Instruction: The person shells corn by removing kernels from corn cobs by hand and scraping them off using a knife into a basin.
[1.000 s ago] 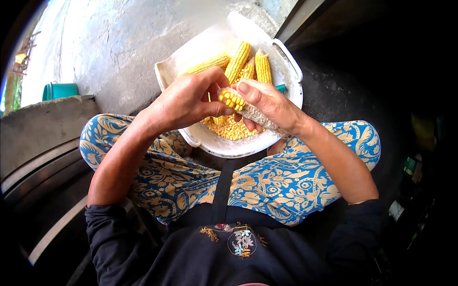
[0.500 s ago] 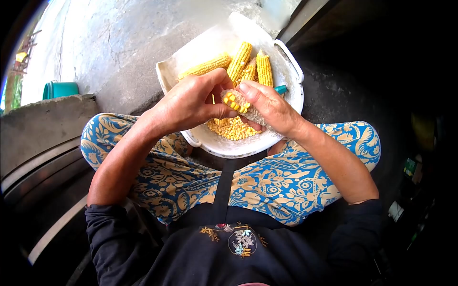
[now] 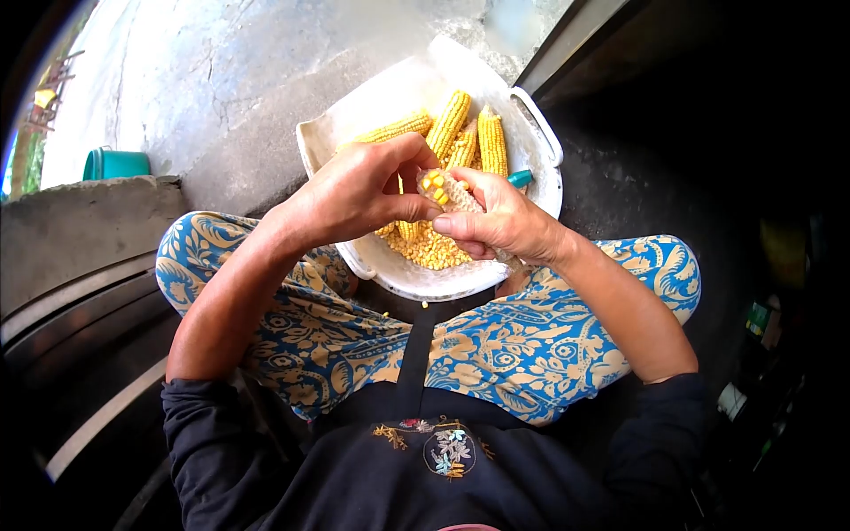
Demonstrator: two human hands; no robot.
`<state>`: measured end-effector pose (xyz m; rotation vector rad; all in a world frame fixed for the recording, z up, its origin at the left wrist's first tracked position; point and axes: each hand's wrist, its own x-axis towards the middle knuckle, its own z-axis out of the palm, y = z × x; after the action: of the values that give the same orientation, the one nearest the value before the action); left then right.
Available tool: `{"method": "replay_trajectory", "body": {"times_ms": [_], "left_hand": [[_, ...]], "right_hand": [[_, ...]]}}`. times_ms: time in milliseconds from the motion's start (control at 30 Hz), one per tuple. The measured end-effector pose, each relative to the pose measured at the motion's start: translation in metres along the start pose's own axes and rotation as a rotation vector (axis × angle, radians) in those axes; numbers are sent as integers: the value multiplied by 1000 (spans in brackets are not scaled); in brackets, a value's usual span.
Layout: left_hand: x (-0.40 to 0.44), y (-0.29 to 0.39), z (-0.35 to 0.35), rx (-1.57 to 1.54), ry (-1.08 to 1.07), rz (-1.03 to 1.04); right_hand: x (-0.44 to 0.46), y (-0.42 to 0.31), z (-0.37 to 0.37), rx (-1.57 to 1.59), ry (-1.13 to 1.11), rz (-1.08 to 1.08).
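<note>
Above a white basin, a mostly stripped corn cob is held between both hands. A few yellow kernels cling to its left end; the rest shows pale bare sockets. My right hand is wrapped around the cob's right part, thumb along the lower side. At the kernel end, my left hand has thumb and fingers closed about the tip, some fingers hidden. Loose corn kernels lie in the basin beneath, with several full ears of corn behind the hands.
A teal object like a handle rests inside the basin's right side. Two kernels have landed near the basin's front edge and the patterned trousers. A teal bucket stands far left behind a low concrete wall.
Fewer kernels remain on the cob's end. My right thumb has shifted from the cob's top to its lower side. Stray kernels now show in front of the basin.
</note>
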<state>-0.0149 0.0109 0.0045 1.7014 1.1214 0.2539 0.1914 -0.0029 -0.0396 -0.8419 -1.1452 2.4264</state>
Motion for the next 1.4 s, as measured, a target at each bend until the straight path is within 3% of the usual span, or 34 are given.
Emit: {"method": "replay_trajectory", "body": {"times_ms": [100, 200, 300, 400, 467, 667, 867, 933, 1000, 1167, 1200, 1267, 1333, 1400], "left_hand": [[1, -3, 0, -69, -3, 6], [0, -4, -3, -127, -26, -28], [2, -8, -3, -246, -66, 67], [4, -6, -2, -407, -32, -38], [4, -8, -3, -393, -132, -109], [3, -6, 18, -463, 52, -174], [3, -4, 10, -443, 73, -122], [4, -6, 7, -410, 129, -119], [4, -6, 8, -409, 139, -122], [3, -5, 10, -358, 26, -208], [4, -6, 11, -372, -7, -230], [5, -9, 11, -370, 12, -207], [5, -10, 12, -376, 40, -179], [4, -10, 12, -362, 31, -193]], "right_hand": [[-3, -5, 3, 70, 26, -4], [-4, -9, 3, -50, 101, -37], [2, 3, -4, -96, 100, -86], [4, 7, -5, -141, 117, -222], [-3, -8, -1, -148, 72, 69], [0, -2, 6, -231, 193, -58], [-2, -13, 5, -276, 210, 33], [1, -3, 4, -365, 254, -56], [6, 4, 1, -595, 360, -316], [5, 6, -6, -579, 309, -187], [12, 23, -12, -897, 356, -541], [15, 25, -13, -1209, 389, -909], [8, 13, -6, -610, 354, -370], [18, 17, -4, -834, 465, -800]]}}
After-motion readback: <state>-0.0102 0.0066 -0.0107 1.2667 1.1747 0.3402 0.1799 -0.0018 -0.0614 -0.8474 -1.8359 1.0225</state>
